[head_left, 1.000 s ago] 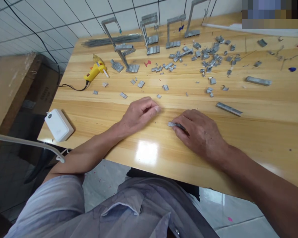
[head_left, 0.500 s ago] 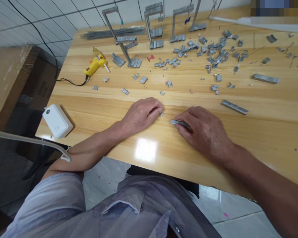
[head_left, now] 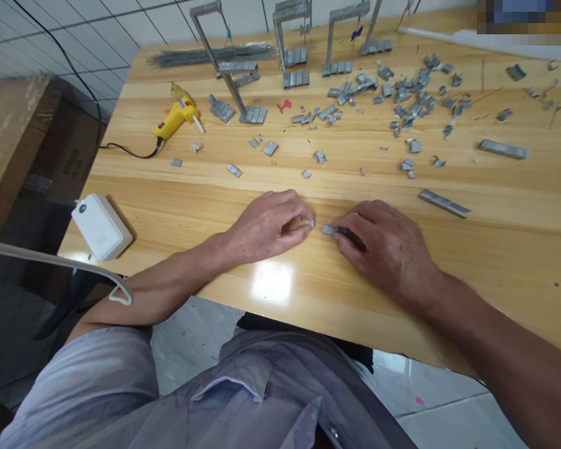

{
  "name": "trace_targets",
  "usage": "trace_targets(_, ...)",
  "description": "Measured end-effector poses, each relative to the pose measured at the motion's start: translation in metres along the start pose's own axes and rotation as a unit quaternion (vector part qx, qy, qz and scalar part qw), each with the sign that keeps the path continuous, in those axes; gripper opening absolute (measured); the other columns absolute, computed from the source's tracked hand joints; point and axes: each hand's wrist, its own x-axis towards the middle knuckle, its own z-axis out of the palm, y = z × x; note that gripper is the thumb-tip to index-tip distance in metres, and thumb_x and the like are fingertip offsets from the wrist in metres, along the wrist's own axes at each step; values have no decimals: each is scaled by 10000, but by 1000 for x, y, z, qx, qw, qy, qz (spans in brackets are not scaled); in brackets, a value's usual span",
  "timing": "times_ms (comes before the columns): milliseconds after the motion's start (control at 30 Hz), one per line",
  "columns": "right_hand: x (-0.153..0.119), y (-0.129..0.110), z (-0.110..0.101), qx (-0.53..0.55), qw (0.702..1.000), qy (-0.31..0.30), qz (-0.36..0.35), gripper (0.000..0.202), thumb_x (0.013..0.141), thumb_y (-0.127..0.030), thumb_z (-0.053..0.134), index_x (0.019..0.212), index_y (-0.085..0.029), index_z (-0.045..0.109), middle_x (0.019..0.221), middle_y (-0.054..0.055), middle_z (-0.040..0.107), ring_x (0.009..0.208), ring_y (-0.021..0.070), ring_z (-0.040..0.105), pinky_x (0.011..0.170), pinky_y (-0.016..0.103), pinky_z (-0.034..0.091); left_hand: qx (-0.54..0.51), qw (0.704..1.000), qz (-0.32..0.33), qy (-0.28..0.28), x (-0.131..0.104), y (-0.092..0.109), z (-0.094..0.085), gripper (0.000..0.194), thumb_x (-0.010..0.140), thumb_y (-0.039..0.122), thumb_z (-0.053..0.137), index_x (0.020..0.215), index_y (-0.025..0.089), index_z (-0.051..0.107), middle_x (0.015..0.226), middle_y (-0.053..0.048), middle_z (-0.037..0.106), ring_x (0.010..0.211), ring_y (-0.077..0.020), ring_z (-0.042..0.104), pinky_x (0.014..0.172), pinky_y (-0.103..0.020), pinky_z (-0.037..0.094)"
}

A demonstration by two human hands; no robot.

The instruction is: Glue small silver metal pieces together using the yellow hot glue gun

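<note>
My left hand [head_left: 273, 227] pinches a small grey metal piece [head_left: 311, 223] between thumb and fingertips, just above the wooden table. Across a narrow gap, my right hand [head_left: 386, 246] grips a narrow grey metal strip [head_left: 328, 229] that looks like a row of staples. One end of this strip points left toward the piece; its other end is hidden under my fingers. A longer grey metal bar [head_left: 444, 204] lies on the table to the right of my right hand, and a second bar [head_left: 503, 149] lies farther back.
Loose metal pieces [head_left: 414, 100] are scattered over the table's far half. Several metal stands [head_left: 229, 84] rise at the back near a bundle of wires [head_left: 210, 55]. A yellow glue gun [head_left: 175, 117] and a white box-shaped device [head_left: 101, 226] with a cable nearby sit at left.
My left hand has shifted slightly right and lifted the small metal piece, which was at the table by its fingertips. My right hand has barely moved and keeps its strip.
</note>
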Motion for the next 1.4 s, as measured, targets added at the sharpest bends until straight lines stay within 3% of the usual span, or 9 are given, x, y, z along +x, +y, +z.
trace_targets(233, 2, 0, 1, -2, 1000, -9, -15, 192, 1024, -231, 593, 970, -170, 766, 898, 110, 751, 824, 253, 662, 722, 370, 492, 2, 999, 35, -5, -1, 2, 5, 118, 1029, 235, 610, 1044, 184, 716, 899, -40, 715, 808, -168, 652, 775, -307, 499)
trace_targets(1400, 2, -2, 6, 1, 1000, -19, -2, 168, 1004, -223, 600, 958, -177, 755, 905, 107, 749, 853, 254, 655, 757, 378, 482, 5, 999, 33, -15, 1, 2, 6, 138, 1035, 260, 598, 1024, 195, 719, 863, -31, 703, 786, -165, 642, 754, -307, 484)
